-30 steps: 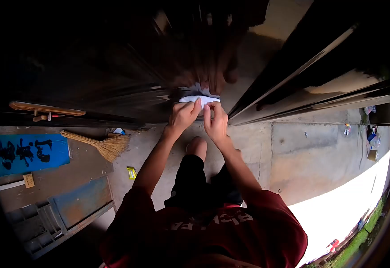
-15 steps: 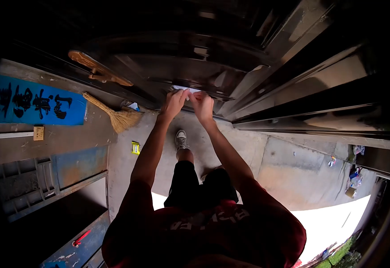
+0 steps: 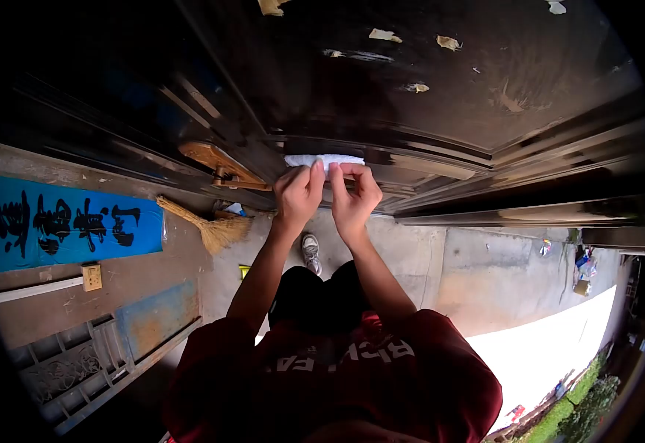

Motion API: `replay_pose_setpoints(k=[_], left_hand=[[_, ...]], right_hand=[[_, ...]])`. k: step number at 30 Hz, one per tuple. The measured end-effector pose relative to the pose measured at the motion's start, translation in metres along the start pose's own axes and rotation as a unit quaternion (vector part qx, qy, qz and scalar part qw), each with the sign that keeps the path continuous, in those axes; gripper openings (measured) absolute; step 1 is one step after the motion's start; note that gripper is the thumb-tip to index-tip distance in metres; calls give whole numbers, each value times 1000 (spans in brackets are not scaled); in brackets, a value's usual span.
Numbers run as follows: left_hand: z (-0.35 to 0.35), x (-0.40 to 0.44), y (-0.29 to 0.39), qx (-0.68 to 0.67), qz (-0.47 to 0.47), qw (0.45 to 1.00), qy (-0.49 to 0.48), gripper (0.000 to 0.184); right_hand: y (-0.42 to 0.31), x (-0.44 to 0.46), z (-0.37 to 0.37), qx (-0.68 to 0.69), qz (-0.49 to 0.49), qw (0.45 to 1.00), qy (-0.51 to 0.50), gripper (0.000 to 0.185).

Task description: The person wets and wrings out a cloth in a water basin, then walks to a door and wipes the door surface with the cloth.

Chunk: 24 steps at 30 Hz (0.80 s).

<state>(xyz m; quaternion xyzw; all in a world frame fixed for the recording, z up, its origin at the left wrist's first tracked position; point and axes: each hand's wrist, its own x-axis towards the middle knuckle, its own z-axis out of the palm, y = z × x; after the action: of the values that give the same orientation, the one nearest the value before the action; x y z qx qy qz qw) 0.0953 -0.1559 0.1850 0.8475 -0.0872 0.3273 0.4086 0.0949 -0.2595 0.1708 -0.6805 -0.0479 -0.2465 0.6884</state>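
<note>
A folded white cloth (image 3: 304,159) stretches sideways in front of the dark, glossy door (image 3: 440,96). My left hand (image 3: 297,193) pinches its lower edge near the middle, thumb and fingers pressed together. Just to the right, my right hand (image 3: 357,198) pinches the same edge, the two thumbs almost side by side. Whether the cloth touches the door is hard to tell. Torn pale scraps (image 3: 385,35) and scratch marks show on the door panel above. An ornate brown door handle (image 3: 223,166) is to the left of my hands.
A straw broom (image 3: 223,230) leans by the left wall, beside a blue banner (image 3: 71,221) with black characters. Below that are a wall socket (image 3: 91,277) and a metal grille (image 3: 71,365). Concrete floor (image 3: 499,273) extends right, with litter (image 3: 582,269) along its edge.
My view has tilted up, showing more of the door panel and its scraps. Both hands still pinch the cloth, which now appears wider and in plainer sight.
</note>
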Motion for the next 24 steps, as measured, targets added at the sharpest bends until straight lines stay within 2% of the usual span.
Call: replay_pose_setpoints(k=[1,2,5,6,7,10,12,15,17,18,21,23,24], left_hand=[[-3,7,5,-11,-20,1000,6,29],[0,7,-1,-13,0,1000,17,35],[21,-20,-37,-7,-16,1000,3,34],[26,-34,-52,-11,-52,998,-18,32],[33,-44,-67,-13,-46,999,-20,32],[43,-68,-82,32,-113,987,-108,33],[46,-59,-74,25,-77,990,-114,32],[45,-36,-34,15,-31,992,-122,27],[52,-16,-6,-40,38,996,-67,28],[52,-3,11,-47,45,996,-54,28],[53,-6,6,-19,53,995,-80,27],[58,-18,-3,-15,35,995,-98,28],[65,-32,-17,-4,21,989,-150,28]], right_hand=[[0,2,0,2,-10,1000,-1,9],[1,1,-3,-39,-9,999,-19,10],[30,-13,-10,-121,11,990,-76,12],[45,-20,-11,-156,32,981,-109,14],[62,-23,-12,-155,30,982,-103,14],[93,-40,-18,-161,68,977,-119,16],[101,-39,-24,-129,83,985,-85,14],[45,-16,-41,-92,66,993,-22,12],[35,2,-51,-51,49,997,33,12],[22,12,-56,-74,42,996,21,12],[19,17,-65,-102,45,994,-10,13],[38,4,-71,-104,58,992,-31,14],[61,-11,-75,-132,80,987,-36,14]])
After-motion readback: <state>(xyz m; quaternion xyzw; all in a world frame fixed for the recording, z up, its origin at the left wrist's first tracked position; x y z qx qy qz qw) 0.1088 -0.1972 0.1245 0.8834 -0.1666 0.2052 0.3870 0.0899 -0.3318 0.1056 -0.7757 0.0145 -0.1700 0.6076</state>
